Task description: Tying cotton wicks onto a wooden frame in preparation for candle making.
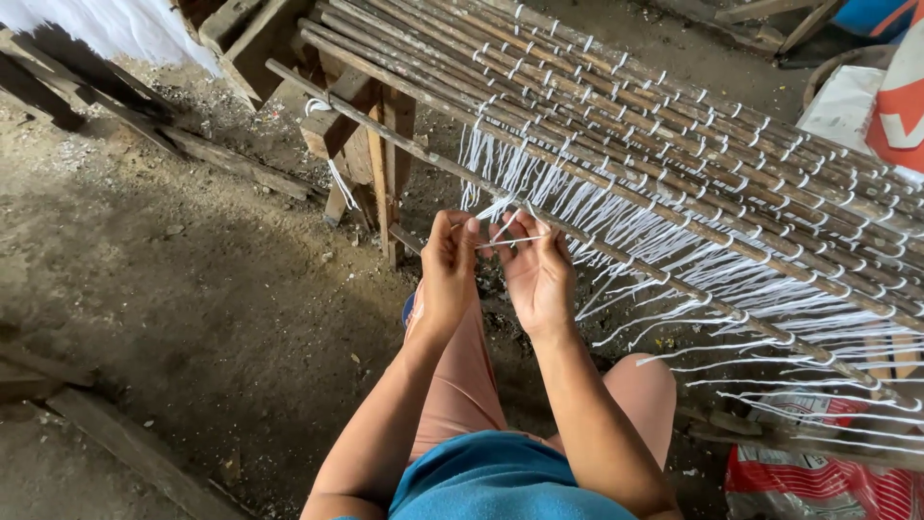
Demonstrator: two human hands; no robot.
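We see first the dirt floor (192,289), dark and uneven, with some old planks (125,453) lying at its left edge. Above it, a long mat of thin brown sticks (674,144) lies slanted on a wooden frame (380,144), and the sticks are tied together in rows by white string. Many loose white string ends (693,250) hang down from the near edge of the mat. At the lower right lies a red and white sack (818,481) on the floor.

Just below the near edge of the mat we see both hands, raised and close together. The left hand (448,274) has its grip closed, the fingers pinching one end of a white string (510,239). The right hand (539,274) pinches the other end, so the string runs tight between them.
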